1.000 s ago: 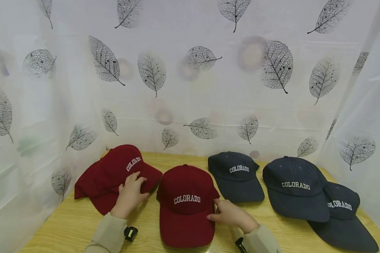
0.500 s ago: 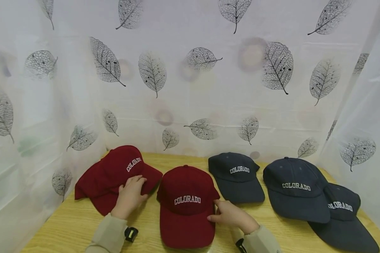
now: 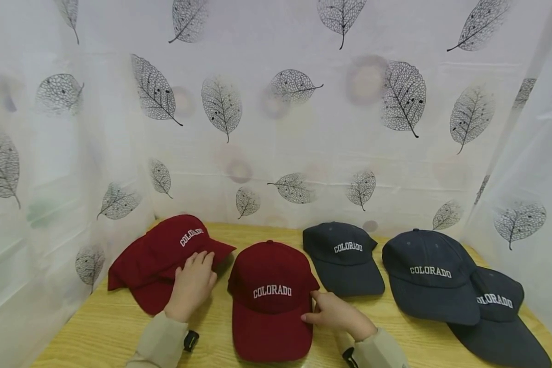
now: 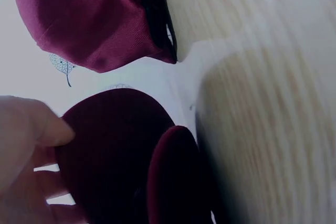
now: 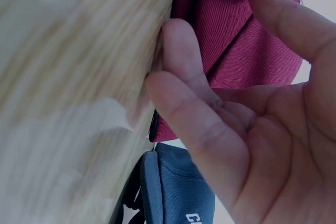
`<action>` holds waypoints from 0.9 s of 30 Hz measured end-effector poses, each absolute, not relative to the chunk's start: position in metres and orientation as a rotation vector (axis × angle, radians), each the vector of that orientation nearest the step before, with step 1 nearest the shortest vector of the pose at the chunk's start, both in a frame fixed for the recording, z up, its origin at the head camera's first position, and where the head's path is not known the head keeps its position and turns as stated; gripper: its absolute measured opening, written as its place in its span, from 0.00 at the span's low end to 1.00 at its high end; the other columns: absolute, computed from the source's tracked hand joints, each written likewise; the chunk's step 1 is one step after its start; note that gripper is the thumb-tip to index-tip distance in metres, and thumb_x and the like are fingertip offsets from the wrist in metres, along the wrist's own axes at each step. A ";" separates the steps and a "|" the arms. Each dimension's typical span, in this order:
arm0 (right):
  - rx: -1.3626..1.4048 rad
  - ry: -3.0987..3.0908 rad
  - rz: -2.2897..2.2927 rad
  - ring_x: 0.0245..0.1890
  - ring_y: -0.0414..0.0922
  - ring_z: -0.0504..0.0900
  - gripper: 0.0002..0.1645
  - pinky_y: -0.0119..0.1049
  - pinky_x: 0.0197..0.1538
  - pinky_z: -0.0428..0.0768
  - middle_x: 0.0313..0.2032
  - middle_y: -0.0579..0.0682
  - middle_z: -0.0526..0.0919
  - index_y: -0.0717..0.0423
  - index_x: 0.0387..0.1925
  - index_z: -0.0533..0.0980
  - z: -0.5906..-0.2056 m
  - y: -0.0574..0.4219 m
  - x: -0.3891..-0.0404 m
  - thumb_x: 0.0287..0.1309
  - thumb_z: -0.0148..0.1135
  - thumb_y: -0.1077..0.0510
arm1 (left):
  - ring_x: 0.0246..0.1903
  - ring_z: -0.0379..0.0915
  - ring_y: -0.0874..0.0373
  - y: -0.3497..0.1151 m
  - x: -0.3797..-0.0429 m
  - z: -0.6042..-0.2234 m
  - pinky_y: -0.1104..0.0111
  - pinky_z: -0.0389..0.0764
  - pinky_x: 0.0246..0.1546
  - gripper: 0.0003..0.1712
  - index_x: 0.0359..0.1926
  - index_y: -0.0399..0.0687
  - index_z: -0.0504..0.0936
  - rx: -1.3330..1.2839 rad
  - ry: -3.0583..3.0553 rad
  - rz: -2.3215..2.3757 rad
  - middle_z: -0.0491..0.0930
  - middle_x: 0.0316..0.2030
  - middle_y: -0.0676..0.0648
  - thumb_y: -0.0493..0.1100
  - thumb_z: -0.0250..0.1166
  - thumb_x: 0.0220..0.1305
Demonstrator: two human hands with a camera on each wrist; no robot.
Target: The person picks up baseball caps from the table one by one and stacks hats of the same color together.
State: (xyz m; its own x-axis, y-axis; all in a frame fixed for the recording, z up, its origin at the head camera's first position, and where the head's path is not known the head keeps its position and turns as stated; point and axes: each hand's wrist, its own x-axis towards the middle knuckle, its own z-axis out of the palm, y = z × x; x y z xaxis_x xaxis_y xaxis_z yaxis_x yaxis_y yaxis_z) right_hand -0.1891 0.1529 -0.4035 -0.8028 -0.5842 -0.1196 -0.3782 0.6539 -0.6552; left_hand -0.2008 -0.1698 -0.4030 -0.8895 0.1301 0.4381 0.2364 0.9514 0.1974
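At the left, my left hand [image 3: 194,283] pinches the brim of the upper red baseball cap [image 3: 177,237]. In the left wrist view, the thumb lies on the dark brim [image 4: 113,145] with fingers behind it. This cap overlaps another red cap [image 3: 152,296], whose brim points toward me. My right hand [image 3: 336,313] touches the right side of the middle red cap [image 3: 271,266], which sits on the table, brim forward. In the right wrist view, its thumb tip rests against the red fabric [image 5: 226,19], with the other fingers loosely bent beside it.
A navy cap [image 3: 340,245] stands behind my right hand. Farther right, another navy cap [image 3: 425,271] partly covers a third [image 3: 499,322]. All lie on the wooden table [image 3: 96,332]. A leaf-printed curtain [image 3: 257,153] encloses the back and sides.
My left hand has turned, tilting the upper left cap so its brim is seen more edge-on and its crown sits slightly lower. The right hand and the other caps have stayed put.
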 end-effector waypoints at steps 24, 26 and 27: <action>-0.770 2.559 -0.915 0.18 0.38 0.70 0.31 0.32 0.22 0.68 0.20 0.45 0.73 0.74 0.47 0.67 -0.404 0.153 -0.187 0.52 0.61 0.51 | 0.36 0.72 0.44 -0.169 -0.194 -0.374 0.52 0.73 0.31 0.21 0.42 0.38 0.79 -0.313 -2.201 -0.348 0.77 0.37 0.40 0.24 0.55 0.45; -0.768 2.560 -0.914 0.19 0.38 0.70 0.31 0.32 0.23 0.68 0.21 0.45 0.73 0.73 0.46 0.67 -0.404 0.153 -0.187 0.52 0.61 0.51 | 0.36 0.72 0.44 -0.169 -0.192 -0.369 0.53 0.73 0.33 0.20 0.42 0.38 0.79 -0.338 -2.160 -0.385 0.77 0.37 0.40 0.23 0.54 0.46; -0.769 2.561 -0.913 0.19 0.39 0.70 0.30 0.32 0.22 0.68 0.21 0.45 0.73 0.73 0.46 0.67 -0.404 0.153 -0.188 0.52 0.61 0.51 | 0.37 0.72 0.44 -0.169 -0.191 -0.366 0.54 0.74 0.35 0.19 0.42 0.37 0.79 -0.348 -2.139 -0.409 0.77 0.37 0.40 0.23 0.54 0.47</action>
